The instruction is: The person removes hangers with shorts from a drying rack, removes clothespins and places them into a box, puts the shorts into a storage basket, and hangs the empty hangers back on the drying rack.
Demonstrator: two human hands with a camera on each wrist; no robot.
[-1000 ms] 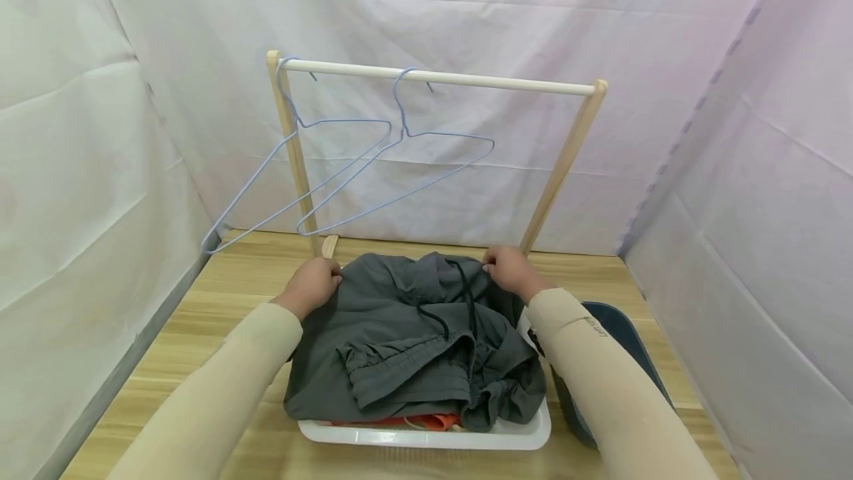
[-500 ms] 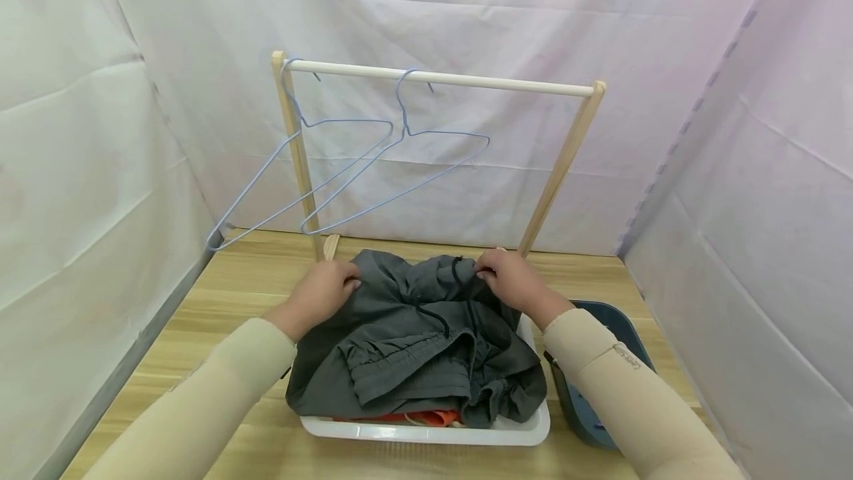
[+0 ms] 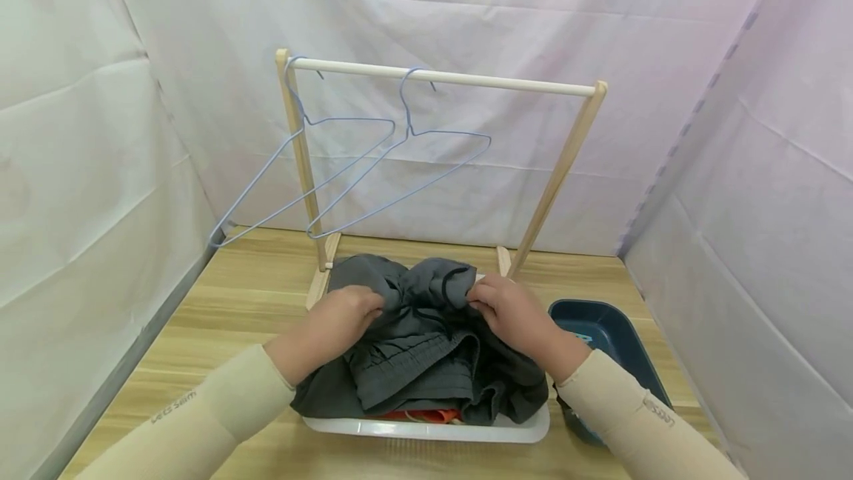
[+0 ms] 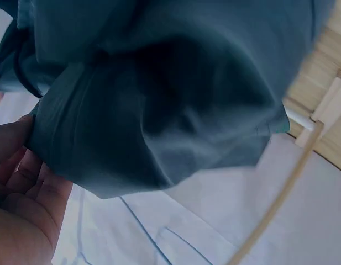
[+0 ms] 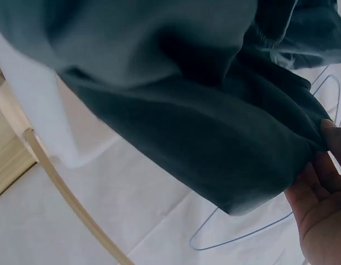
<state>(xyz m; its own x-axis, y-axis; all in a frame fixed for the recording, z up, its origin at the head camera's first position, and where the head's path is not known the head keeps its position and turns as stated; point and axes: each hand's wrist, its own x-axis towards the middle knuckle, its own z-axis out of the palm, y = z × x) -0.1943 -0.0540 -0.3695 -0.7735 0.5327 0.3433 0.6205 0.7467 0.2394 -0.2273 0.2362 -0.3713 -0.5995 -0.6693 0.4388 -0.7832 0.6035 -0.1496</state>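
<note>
A dark grey garment (image 3: 416, 372) with a gathered elastic band and a black drawcord lies heaped over a white basket (image 3: 373, 428). My left hand (image 3: 341, 323) pinches its cloth at the upper left, thumb against fingers. My right hand (image 3: 512, 315) pinches the upper right part. Between the two hands the fabric is bunched and partly raised. In the left wrist view, the left hand (image 4: 27, 207) grips an edge of the garment (image 4: 137, 132), which hangs in a broad fold. The right wrist view has the right hand (image 5: 325, 204) pinching a corner.
Behind the basket stands a wooden rack with a white rail (image 3: 493, 80). Two blue wire hangers (image 3: 346, 119) hang on its left half. Orange cloth (image 3: 433, 415) shows under the garment. A dark blue bin (image 3: 613, 328) sits at the right, partly behind my right forearm.
Both hands have come nearer to me and closer together, the left moving right, bunching the garment's upper edge between them. The rack's right foot has come into view.
</note>
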